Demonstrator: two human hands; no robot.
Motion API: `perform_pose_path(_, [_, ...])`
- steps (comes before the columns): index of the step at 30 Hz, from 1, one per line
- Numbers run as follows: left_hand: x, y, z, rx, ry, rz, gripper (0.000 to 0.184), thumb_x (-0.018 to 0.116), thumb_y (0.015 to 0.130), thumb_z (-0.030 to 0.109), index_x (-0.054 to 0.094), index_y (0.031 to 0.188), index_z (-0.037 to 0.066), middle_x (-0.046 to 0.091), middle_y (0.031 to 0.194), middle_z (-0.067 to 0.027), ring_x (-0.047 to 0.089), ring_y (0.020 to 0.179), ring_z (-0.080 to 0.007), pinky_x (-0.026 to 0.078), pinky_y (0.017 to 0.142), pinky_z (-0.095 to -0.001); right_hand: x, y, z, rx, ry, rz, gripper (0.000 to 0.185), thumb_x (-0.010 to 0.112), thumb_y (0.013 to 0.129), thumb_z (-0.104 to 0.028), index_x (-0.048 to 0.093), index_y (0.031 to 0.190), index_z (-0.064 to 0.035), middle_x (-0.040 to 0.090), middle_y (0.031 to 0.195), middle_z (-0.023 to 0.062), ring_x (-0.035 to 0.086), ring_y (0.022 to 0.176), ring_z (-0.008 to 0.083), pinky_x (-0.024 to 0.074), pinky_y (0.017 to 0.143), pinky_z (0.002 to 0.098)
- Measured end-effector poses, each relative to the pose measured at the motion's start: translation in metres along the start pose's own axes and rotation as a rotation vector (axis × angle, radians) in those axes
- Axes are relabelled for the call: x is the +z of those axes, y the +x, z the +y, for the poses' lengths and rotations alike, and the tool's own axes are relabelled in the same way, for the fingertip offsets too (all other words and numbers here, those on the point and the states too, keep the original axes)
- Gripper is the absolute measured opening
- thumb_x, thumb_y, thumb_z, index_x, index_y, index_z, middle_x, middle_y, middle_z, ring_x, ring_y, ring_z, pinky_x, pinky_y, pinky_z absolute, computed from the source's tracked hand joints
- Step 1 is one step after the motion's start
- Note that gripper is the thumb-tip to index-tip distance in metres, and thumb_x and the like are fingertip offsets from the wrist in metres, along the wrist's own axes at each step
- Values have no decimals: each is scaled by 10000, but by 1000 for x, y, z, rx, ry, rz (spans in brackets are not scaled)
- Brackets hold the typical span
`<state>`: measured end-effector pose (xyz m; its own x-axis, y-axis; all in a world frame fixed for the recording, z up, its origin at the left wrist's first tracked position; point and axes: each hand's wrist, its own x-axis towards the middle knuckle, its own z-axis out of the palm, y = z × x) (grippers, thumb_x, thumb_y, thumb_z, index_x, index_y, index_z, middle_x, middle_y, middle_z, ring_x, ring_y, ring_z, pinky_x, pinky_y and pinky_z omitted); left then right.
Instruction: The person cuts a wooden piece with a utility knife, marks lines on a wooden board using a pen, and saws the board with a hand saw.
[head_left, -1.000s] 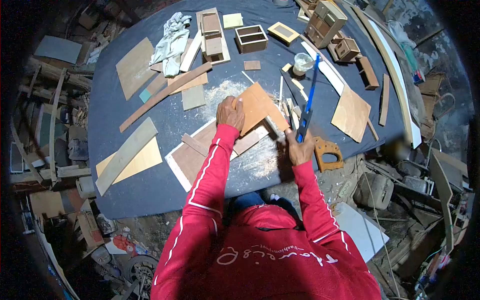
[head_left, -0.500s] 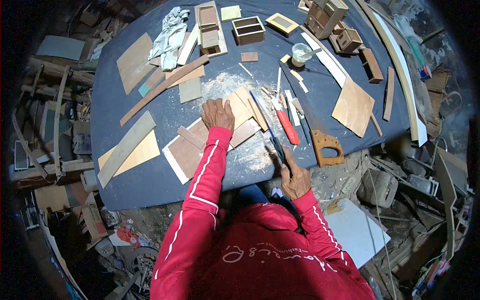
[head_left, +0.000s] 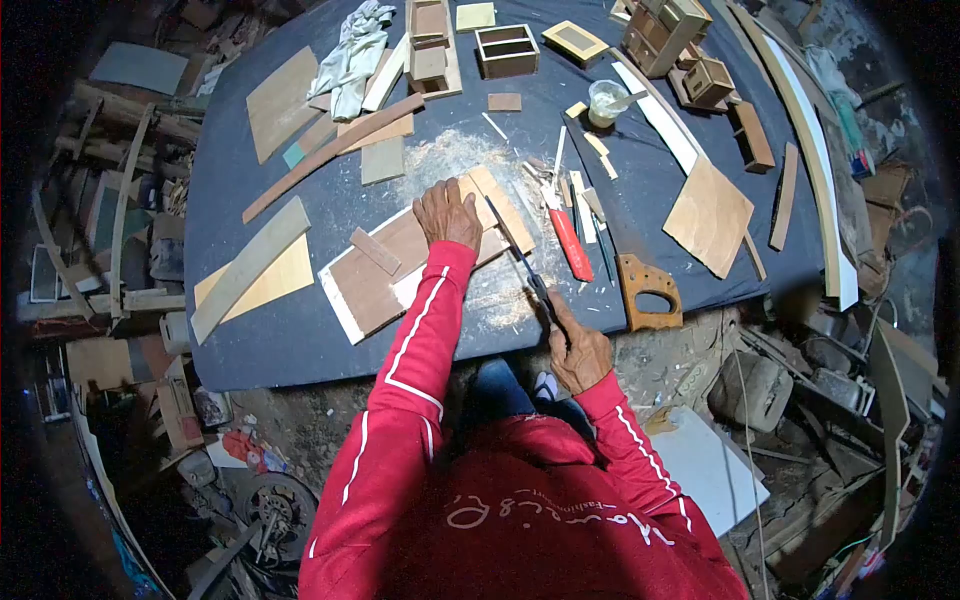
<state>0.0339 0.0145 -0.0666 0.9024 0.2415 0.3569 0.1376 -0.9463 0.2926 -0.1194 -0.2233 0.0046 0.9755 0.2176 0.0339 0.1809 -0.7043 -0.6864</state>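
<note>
I have the left hand (head_left: 445, 212) laid over the pale board (head_left: 508, 208), its fingers nearly side by side and its thumb a little apart. The board lies under that palm and reaches out to the right of the fingers. My right hand (head_left: 580, 355) sits nearer the body, its fingers curled around the dark handle of the slim saw (head_left: 508, 230); how hard they squeeze I cannot tell. Ahead of those fingers the blade slants up and left across the board, just beside the left thumb. I cannot tell whether it bites into the wood.

Left of the left fingers I see 1 short brown strip (head_left: 375, 251) on a white-edged brown panel (head_left: 355, 290). Beyond the right fingertips lies a red-handled tool (head_left: 568, 245), and to their right 1 wooden-handled saw (head_left: 650, 295). Sawdust (head_left: 500, 305) lies between the 2 hands. Well beyond both hands' fingers stand a cup (head_left: 605, 103) and 1 open 2-compartment box (head_left: 507, 52).
</note>
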Motion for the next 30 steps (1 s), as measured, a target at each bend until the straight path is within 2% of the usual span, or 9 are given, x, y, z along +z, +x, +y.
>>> perform_pose_path(1, [1, -2, -3, 62, -29, 58, 400, 619, 903, 254, 563, 1232, 33, 544, 1169, -149, 481, 1140, -322, 296, 1035, -502, -1, -1, 0, 1, -15, -9, 591, 541, 868, -112, 475, 1449, -197, 608, 652, 236, 623, 575, 399, 481, 579, 492])
perform_pose_path(4, [0, -5, -1, 64, -25, 99, 373, 629, 893, 245, 588, 1193, 27, 529, 1162, -153, 462, 1146, -327, 295, 1046, -498, 3, -4, 3, -18, -56, -14, 611, 551, 864, -107, 457, 1462, -188, 605, 636, 220, 622, 565, 387, 484, 574, 489])
perform_pose_path(8, [-3, -5, 1, 41, -7, 68, 362, 632, 890, 226, 592, 1185, 20, 517, 1176, -150, 445, 1162, -330, 306, 1043, -485, 5, -6, -2, -45, -199, -30, 662, 575, 850, -102, 410, 1488, -169, 627, 650, 200, 628, 559, 374, 498, 564, 485])
perform_pose_path(17, [-4, -4, 3, 22, -20, 29, 307, 607, 896, 196, 593, 1140, 10, 500, 1058, -156, 462, 1034, -343, 366, 961, -490, 21, 47, -28, -17, -299, -161, 646, 587, 850, -102, 405, 1470, -127, 622, 627, 212, 633, 547, 378, 496, 528, 500])
perform_pose_path(19, [-5, -3, 3, 34, -40, 37, 292, 584, 911, 172, 602, 1154, 11, 511, 1075, -174, 461, 1022, -351, 377, 946, -466, 28, 58, -22, -61, -273, -101, 636, 583, 858, -115, 408, 1469, -139, 617, 611, 213, 631, 537, 381, 494, 521, 503])
perform_pose_path(22, [-8, -3, 7, -2, 11, -8, 303, 584, 916, 182, 605, 1171, 20, 514, 1085, -168, 464, 1037, -343, 381, 950, -462, 25, 62, -16, -72, -254, -89, 639, 592, 863, -147, 413, 1474, -205, 611, 596, 217, 633, 526, 381, 497, 510, 508])
perform_pose_path(27, [-6, -7, 15, -92, -16, 63, 284, 579, 929, 243, 607, 1136, 51, 513, 1114, -143, 466, 1071, -333, 371, 980, -474, 21, 62, -20, -111, -312, -75, 586, 574, 884, -157, 438, 1454, -188, 621, 583, 181, 628, 482, 333, 468, 454, 470])
perform_pose_path(30, [-7, -5, 16, -106, 0, 35, 279, 567, 939, 255, 609, 1133, 60, 509, 1132, -142, 463, 1084, -332, 371, 984, -474, 2, 44, -28, -131, -383, -73, 574, 572, 883, -158, 458, 1445, -158, 615, 565, 172, 621, 459, 310, 458, 439, 445])
